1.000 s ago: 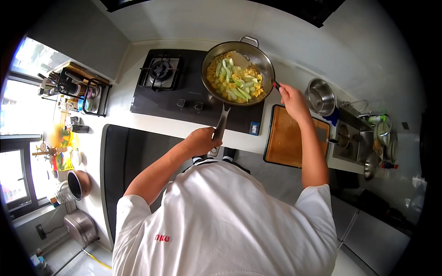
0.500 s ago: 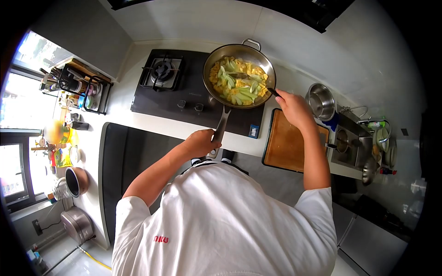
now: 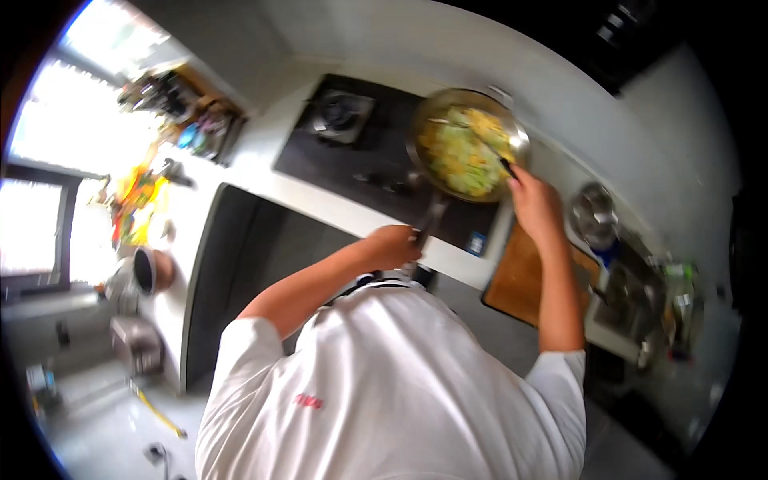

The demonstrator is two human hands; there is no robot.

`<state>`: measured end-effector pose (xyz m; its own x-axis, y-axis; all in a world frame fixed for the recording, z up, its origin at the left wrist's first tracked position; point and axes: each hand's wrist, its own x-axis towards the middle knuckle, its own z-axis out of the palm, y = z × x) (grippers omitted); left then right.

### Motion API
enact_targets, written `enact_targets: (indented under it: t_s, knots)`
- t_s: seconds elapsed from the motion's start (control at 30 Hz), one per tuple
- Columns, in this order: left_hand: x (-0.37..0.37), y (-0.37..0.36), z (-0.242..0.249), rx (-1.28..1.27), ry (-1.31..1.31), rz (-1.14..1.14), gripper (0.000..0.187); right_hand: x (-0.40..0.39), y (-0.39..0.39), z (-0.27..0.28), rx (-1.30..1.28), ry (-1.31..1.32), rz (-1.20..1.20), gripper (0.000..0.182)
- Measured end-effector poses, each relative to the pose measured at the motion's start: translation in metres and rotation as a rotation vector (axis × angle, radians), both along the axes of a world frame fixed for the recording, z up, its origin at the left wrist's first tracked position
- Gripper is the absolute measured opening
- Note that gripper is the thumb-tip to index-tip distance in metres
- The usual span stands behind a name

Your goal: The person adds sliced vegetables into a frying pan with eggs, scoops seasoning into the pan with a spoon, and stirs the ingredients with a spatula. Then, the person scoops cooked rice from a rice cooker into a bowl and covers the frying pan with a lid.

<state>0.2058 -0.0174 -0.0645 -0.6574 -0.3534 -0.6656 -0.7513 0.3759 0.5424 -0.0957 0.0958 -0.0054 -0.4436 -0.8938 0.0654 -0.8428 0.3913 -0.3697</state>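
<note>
A steel frying pan (image 3: 415,152) rests over the right side of the black gas hob (image 3: 312,156). In it lie pale green vegetable slices and yellow scrambled egg (image 3: 468,156), blurred by motion. My left hand (image 3: 394,246) is closed round the pan's long handle (image 3: 433,216). My right hand (image 3: 534,200) is closed on the dark handle of a spatula (image 3: 507,166). The spatula reaches across the pan, its far end among the food toward the upper left; the blade is hard to make out.
Right of the hob lies a brown cutting board (image 3: 520,276), partly under my right forearm. Beyond it are a steel bowl (image 3: 594,212) and the sink (image 3: 628,300). A bare burner (image 3: 342,114) is at the hob's left. A utensil rack (image 3: 212,132) and a pot (image 3: 152,270) stand at left.
The whole view has tilted and shifted, and is now blurred. The spatula's far end has moved toward the pan's upper left, and the food is rearranged. Both hands keep their holds.
</note>
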Motion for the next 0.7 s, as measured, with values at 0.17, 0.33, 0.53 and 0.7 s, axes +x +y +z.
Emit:
enact_targets:
  t_s: [0.17, 0.33, 0.53, 0.7]
  knots:
    - [-0.004, -0.001, 0.018, -0.029, 0.004, -0.065, 0.043, -0.01, -0.016, -0.031, -0.005, 0.241, 0.201, 0.035]
    - [-0.002, 0.002, 0.005, -0.089, 0.07, -0.079, 0.047, -0.011, -0.013, -0.003, 0.156, 0.242, 0.147, 0.035]
    - [-0.002, 0.002, 0.007, -0.105, 0.058, -0.081, 0.044, -0.007, -0.028, -0.006, 0.09, 0.176, 0.08, 0.037]
    - [-0.001, 0.001, 0.009, -0.016, 0.023, -0.005, 0.045, -0.018, -0.025, -0.032, 0.068, 0.116, 0.106, 0.038]
